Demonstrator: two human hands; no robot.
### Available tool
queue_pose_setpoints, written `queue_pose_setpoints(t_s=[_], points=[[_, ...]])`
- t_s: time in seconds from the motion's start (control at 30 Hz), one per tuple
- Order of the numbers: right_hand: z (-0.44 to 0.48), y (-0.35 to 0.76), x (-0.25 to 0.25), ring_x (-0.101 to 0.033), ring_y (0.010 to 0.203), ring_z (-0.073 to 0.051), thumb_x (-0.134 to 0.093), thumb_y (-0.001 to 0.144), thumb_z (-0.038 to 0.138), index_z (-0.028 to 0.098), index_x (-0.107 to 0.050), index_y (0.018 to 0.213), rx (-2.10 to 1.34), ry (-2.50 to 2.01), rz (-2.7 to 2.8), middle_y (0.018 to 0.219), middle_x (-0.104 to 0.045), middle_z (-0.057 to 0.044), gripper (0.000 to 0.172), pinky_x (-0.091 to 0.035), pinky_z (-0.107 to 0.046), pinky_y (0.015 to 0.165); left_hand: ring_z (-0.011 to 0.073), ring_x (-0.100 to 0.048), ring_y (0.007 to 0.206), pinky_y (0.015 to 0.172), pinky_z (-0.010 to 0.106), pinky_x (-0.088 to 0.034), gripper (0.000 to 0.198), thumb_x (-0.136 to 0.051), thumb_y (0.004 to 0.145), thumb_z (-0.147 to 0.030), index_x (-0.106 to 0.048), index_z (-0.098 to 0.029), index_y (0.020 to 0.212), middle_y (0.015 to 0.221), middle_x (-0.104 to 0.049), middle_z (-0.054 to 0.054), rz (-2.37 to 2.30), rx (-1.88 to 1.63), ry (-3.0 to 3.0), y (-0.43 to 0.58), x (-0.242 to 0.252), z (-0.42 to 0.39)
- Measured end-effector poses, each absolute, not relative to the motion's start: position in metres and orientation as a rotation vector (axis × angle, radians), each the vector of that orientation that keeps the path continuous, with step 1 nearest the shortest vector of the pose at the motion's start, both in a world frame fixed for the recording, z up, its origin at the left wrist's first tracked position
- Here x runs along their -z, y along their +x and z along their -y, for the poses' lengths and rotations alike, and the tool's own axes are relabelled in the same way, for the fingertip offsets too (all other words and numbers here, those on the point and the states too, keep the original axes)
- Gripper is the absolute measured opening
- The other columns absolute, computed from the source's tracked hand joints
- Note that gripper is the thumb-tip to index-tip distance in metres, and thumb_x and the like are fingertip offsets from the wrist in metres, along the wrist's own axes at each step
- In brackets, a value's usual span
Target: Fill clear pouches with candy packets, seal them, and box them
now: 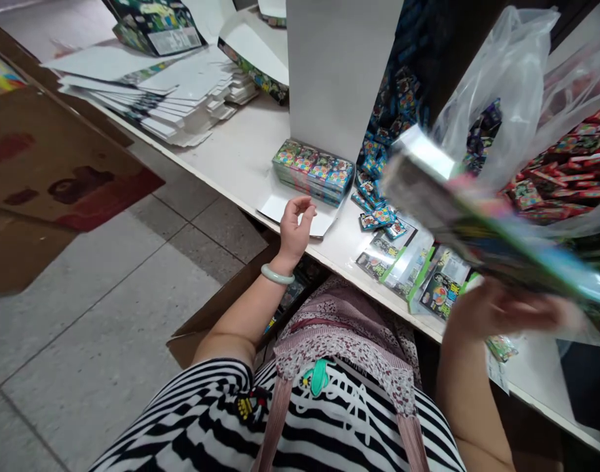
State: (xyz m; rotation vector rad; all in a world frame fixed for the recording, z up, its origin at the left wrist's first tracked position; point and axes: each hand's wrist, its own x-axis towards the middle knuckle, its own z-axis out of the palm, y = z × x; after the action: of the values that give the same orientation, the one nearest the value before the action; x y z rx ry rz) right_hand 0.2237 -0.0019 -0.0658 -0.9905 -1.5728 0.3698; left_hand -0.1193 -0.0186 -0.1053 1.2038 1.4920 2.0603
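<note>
My left hand (296, 229), a pale bangle on its wrist, hovers at the front of an opened display box (344, 72). Its fingers are loosely curled and partly apart, with nothing visible in them. Inside that box, rows of small colourful printed packets (312, 167) stand against the tall white flap, just beyond my fingertips. My right hand (516, 311) is raised at the right, its fingers wrapped round the lower side of a printed carton (477, 216). Motion smears both, so the carton's print is unreadable and its contents cannot be seen.
Stacked flat white cartons (182, 98) lie at the table's left. Loose blue packets (378, 213) and flat printed pouches (403, 265) lie to the right. Behind them are a clear plastic bag (506, 85) and red packets (570, 177). A brown cardboard box (59, 157) stands left.
</note>
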Motion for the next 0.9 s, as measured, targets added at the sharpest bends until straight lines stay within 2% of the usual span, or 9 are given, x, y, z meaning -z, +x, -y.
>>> queue_pose_setpoints(t_s=[0.07, 0.13, 0.2, 0.33, 0.63, 0.77, 0.83, 0.9], points=[[0.003, 0.212, 0.075, -0.064, 0.079, -0.022, -0.063, 0.092, 0.036, 0.028, -0.056, 0.109, -0.226, -0.862, 1.745, 0.09, -0.062, -0.004, 0.02, -0.056, -0.039, 0.069, 0.0138, -0.066, 0.088, 0.08, 0.029, -0.058, 0.022, -0.067, 0.091, -0.036, -0.064, -0.022, 0.108, 0.098, -0.067, 0.004, -1.484, -2.035, 1.196, -0.116, 0.105, 0.018], [0.005, 0.199, 0.082, -0.063, 0.073, -0.017, -0.068, 0.088, 0.022, 0.028, -0.056, 0.111, -0.145, -0.788, 1.876, 0.086, -0.063, 0.0, 0.027, -0.055, -0.032, 0.066, 0.0139, -0.066, 0.088, 0.08, 0.029, -0.058, 0.022, -0.068, 0.091, -0.036, -0.064, -0.023, 0.109, 0.098, -0.067, 0.004, -1.478, -2.021, 1.206, -0.113, 0.103, 0.018], [0.006, 0.191, 0.083, -0.063, 0.072, -0.015, -0.068, 0.087, 0.017, 0.027, -0.056, 0.115, -0.14, -0.809, 1.889, 0.085, -0.063, 0.001, 0.032, -0.054, -0.029, 0.065, 0.0134, -0.066, 0.087, 0.08, 0.028, -0.058, 0.022, -0.068, 0.091, -0.035, -0.065, -0.022, 0.108, 0.098, -0.067, 0.004, -1.476, -2.018, 1.217, -0.112, 0.101, 0.019], [0.005, 0.187, 0.076, -0.062, 0.071, -0.014, -0.068, 0.088, 0.022, 0.027, -0.057, 0.118, -0.209, -0.913, 1.781, 0.092, -0.064, 0.0, 0.032, -0.054, -0.028, 0.066, 0.0122, -0.066, 0.082, 0.08, 0.028, -0.057, 0.022, -0.068, 0.091, -0.036, -0.064, -0.021, 0.107, 0.096, -0.068, 0.004, -1.515, -1.997, 1.21, -0.115, 0.097, 0.021], [0.006, 0.186, 0.042, -0.066, 0.084, -0.018, -0.063, 0.091, 0.027, 0.028, -0.063, 0.117, -0.274, -0.926, 1.68, 0.097, -0.068, -0.003, 0.026, -0.057, -0.033, 0.074, 0.0117, -0.067, 0.078, 0.077, 0.026, -0.056, 0.027, -0.07, 0.089, -0.04, -0.063, -0.02, 0.106, 0.093, -0.069, 0.003, -1.552, -1.961, 1.193, -0.114, 0.098, 0.021], [0.01, 0.197, 0.032, -0.066, 0.094, -0.023, -0.062, 0.093, 0.036, 0.031, -0.06, 0.12, -0.138, -0.841, 1.404, 0.101, -0.065, -0.005, 0.028, -0.058, -0.044, 0.083, 0.0114, -0.067, 0.078, 0.077, 0.026, -0.056, 0.028, -0.071, 0.088, -0.041, -0.064, -0.02, 0.105, 0.093, -0.069, 0.003, -1.544, -1.968, 1.199, -0.114, 0.099, 0.021], [0.01, 0.199, 0.035, -0.066, 0.094, -0.025, -0.054, 0.096, 0.041, 0.031, -0.061, 0.119, -0.136, -0.854, 1.397, 0.099, -0.064, -0.006, 0.026, -0.058, -0.047, 0.082, 0.0117, -0.067, 0.078, 0.078, 0.027, -0.057, 0.029, -0.07, 0.088, -0.043, -0.063, -0.02, 0.105, 0.093, -0.069, 0.004, -1.545, -1.967, 1.209, -0.112, 0.098, 0.021], [0.007, 0.197, 0.041, -0.067, 0.088, -0.024, -0.051, 0.098, 0.039, 0.031, -0.063, 0.117, -0.205, -0.87, 1.585, 0.094, -0.066, -0.006, 0.024, -0.059, -0.044, 0.077, 0.0122, -0.067, 0.079, 0.077, 0.027, -0.057, 0.03, -0.07, 0.088, -0.044, -0.063, -0.02, 0.105, 0.093, -0.069, 0.004, -1.54, -1.969, 1.215, -0.11, 0.097, 0.02]])
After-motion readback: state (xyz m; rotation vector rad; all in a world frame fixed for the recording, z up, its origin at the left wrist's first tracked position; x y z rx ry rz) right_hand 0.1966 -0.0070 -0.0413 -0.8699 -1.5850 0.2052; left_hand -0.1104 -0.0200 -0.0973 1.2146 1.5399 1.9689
